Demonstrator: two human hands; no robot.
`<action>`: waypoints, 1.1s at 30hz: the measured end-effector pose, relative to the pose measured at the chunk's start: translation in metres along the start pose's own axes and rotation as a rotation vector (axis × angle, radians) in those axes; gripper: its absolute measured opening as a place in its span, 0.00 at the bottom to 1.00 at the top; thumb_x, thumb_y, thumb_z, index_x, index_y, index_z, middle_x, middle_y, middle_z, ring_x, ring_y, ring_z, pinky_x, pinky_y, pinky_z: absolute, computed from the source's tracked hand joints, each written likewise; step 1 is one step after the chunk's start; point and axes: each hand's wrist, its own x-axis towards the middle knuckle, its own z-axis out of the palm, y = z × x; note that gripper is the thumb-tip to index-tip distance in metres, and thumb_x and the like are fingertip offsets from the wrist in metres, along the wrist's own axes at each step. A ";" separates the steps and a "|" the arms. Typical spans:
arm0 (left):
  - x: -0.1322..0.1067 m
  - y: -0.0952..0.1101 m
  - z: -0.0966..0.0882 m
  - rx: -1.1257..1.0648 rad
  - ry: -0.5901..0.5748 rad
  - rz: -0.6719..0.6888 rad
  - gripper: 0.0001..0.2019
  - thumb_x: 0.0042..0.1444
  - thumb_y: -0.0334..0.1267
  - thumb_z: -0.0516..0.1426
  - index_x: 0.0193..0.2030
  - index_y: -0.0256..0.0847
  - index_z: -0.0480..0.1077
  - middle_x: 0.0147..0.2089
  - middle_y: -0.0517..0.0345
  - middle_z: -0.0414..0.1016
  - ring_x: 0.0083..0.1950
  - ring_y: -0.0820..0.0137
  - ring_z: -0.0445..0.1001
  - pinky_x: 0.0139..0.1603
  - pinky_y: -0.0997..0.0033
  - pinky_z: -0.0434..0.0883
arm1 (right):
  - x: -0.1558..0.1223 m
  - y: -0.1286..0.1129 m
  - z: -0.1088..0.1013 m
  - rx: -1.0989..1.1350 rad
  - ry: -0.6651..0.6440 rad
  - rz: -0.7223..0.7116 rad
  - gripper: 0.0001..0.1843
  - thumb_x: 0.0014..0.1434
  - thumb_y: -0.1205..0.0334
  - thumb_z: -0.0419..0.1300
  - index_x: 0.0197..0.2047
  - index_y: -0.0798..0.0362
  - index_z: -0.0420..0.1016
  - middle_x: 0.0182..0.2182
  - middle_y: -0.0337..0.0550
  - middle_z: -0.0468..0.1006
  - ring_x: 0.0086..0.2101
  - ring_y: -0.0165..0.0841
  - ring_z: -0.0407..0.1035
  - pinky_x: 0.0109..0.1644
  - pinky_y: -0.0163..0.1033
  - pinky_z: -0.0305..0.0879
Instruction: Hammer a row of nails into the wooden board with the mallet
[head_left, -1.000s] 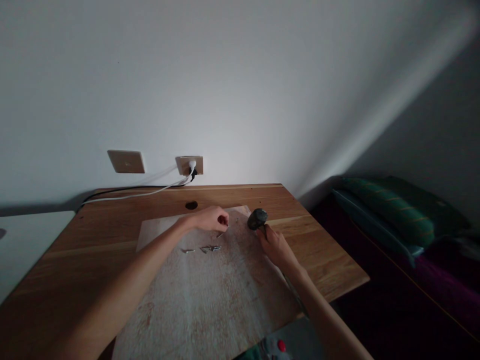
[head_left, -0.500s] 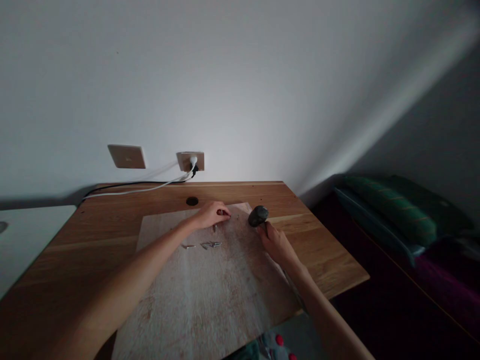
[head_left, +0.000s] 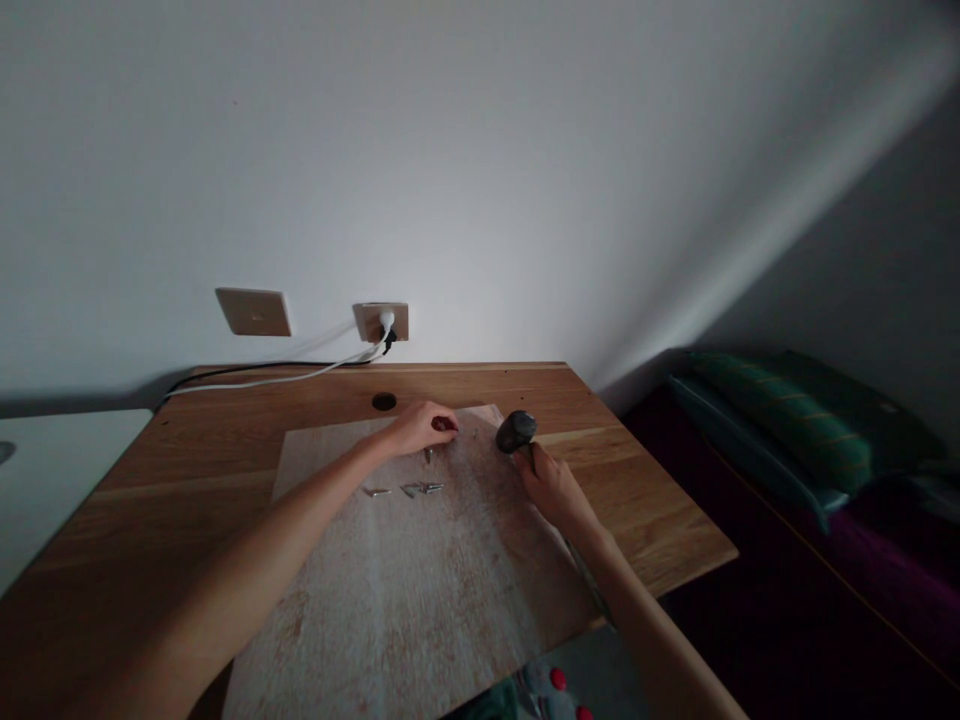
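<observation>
Small metal pieces (head_left: 424,489) are lying in a loose cluster near the centre of the frame, on a pale board (head_left: 405,610), with a single one (head_left: 379,492) sitting just left of them. Above the cluster, the left hand (head_left: 421,430) is reaching over the board, its fingers curling inward with thumb and forefinger close together; whether they are pinching anything, I cannot tell. To its right, the right hand (head_left: 551,490) is gripping a hammer (head_left: 516,432), fingers wrapping the handle, the dark head hanging over the board's upper right edge.

The step in hand seems to be placing or steadying something small on the board; the next move would be calling for clear fingertips and a controlled hammer.

A tiny upright thing (head_left: 475,434) is standing between hand and hammer, perhaps a nail, though the dim light is blurring it. The board is running off the bottom edge, and the right forearm is covering part of the hammer's handle.
</observation>
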 end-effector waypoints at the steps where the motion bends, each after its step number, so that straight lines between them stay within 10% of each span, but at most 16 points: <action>1: 0.000 0.000 0.000 0.007 0.001 0.004 0.04 0.57 0.34 0.64 0.37 0.39 0.82 0.33 0.58 0.83 0.33 0.70 0.78 0.38 0.75 0.69 | 0.000 0.000 0.000 0.001 0.001 -0.001 0.11 0.77 0.63 0.50 0.48 0.55 0.74 0.42 0.55 0.86 0.43 0.45 0.81 0.37 0.38 0.56; 33: -0.001 -0.002 0.005 0.122 -0.009 0.021 0.05 0.52 0.29 0.64 0.36 0.40 0.79 0.34 0.60 0.78 0.33 0.71 0.74 0.37 0.74 0.66 | 0.000 0.005 0.006 0.010 0.039 -0.020 0.11 0.75 0.63 0.51 0.45 0.52 0.74 0.39 0.51 0.85 0.39 0.42 0.80 0.36 0.38 0.53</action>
